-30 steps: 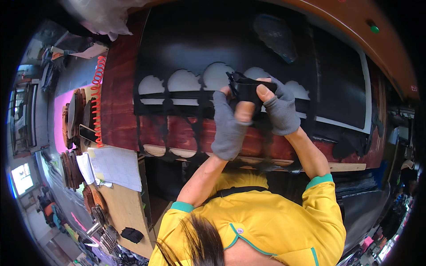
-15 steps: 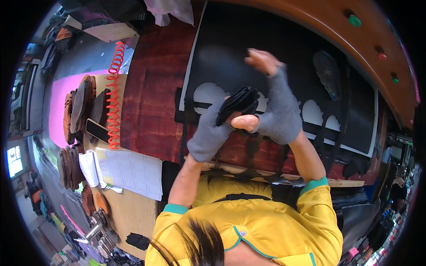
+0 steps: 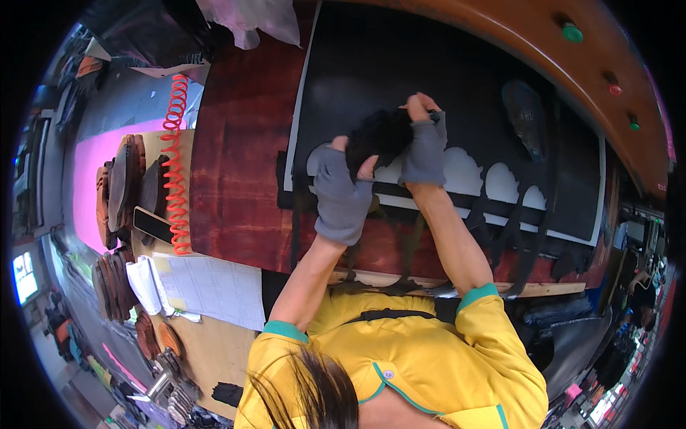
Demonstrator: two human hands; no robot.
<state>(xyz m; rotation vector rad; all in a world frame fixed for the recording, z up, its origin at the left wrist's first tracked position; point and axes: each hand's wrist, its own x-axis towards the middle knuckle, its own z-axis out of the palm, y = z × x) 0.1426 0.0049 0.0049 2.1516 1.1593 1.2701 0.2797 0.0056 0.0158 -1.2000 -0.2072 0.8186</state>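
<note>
Between my two grey fingerless gloves is a bundle of black cut pieces (image 3: 380,139), with a rough, jagged edge. My left hand (image 3: 337,191) grips its near left side, with the thumb on top. My right hand (image 3: 425,149) is closed at its far right side, fingers curled. Under them lies a large black sheet (image 3: 457,86) with rounded cut-out holes along its near edge, showing a white board (image 3: 463,171) beneath. On the sheet, to the right, sits a dark sole-shaped cutting die (image 3: 525,120).
An orange-brown machine beam with a green button (image 3: 572,33) arches over the far right. A red coiled hose (image 3: 174,157) hangs at left, near a phone (image 3: 153,224), paper sheets (image 3: 211,289) and stacked sole-shaped pieces (image 3: 127,179). Dark strips hang over the red table's (image 3: 239,157) near edge.
My right hand has come down from above the bundle and closed on its far right side. The bundle now looks wider, spread between both hands.
</note>
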